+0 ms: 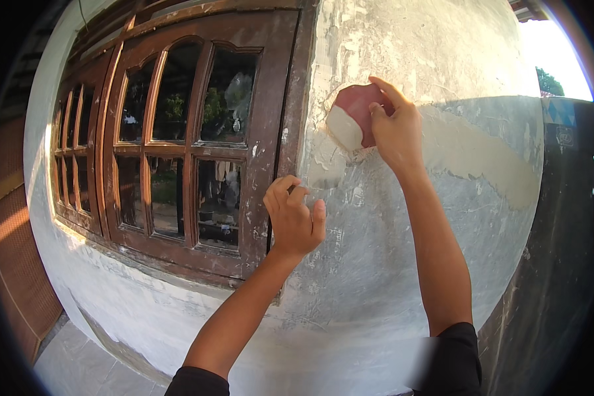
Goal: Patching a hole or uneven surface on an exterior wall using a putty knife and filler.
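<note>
My right hand (397, 129) grips a rounded, thin red putty spreader (356, 102) by its right edge, thumb on the near face and fingers over the top. Pale, wet-looking putty (344, 127) covers its lower left part. The spreader is up against or just off the rough grey wall (356, 257), right of the window; I cannot tell whether it touches. Lower down, my left hand (294, 214) is at the brown wooden window frame (289, 119), fingers loosely bent and thumb apart, with nothing in it. Its fingertips lie at the frame's edge.
A brown wooden window (185, 145) with several glass panes fills the left, spotted with pale splashes. A smooth beige patch (472, 148) runs across the wall at right. Beyond the corner stands a dark wall (561, 231). Grey floor tiles (79, 360) show at lower left.
</note>
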Demonstrator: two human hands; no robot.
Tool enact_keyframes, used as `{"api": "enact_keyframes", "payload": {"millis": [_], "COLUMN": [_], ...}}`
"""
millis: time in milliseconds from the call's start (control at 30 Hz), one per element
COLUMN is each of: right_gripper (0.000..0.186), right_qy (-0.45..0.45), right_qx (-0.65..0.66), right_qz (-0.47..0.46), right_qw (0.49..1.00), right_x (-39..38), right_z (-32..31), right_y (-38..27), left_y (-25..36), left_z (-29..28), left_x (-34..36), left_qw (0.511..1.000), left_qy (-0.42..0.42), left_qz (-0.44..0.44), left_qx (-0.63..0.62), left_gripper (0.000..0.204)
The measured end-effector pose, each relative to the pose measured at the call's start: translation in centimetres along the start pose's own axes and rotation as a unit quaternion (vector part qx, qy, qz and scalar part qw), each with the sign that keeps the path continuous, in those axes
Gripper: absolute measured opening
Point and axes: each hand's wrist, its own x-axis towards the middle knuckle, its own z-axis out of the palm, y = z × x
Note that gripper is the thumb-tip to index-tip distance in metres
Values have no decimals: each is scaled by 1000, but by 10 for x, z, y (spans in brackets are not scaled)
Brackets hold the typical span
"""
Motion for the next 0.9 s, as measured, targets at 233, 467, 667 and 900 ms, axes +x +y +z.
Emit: {"api": "enact_keyframes", "payload": {"millis": [233,467,667,900], "right_gripper": [39,35,35,37], "right_qy": [46,59,201,144], "right_qx": [-75,23,14,0], "right_qz": [-8,-14,130,-13], "right_qw": [996,998,971,989], "right_x": [7,-49,-45,-60], "right_z": [1,25,-2,28], "right_y": [16,6,24,25], "left_y": [6,3,4,6], "left_z": [3,-1,3,0], "left_x": [2,2,0,3], "left_qw": [1000,1000,1000,1000], "left_qy": [-1,-2,-1,-7], "left_qz": [-8,-20,-16,-22], "left_qx": [-7,-9,-7,-13], "left_gripper": [34,34,32,32]}}
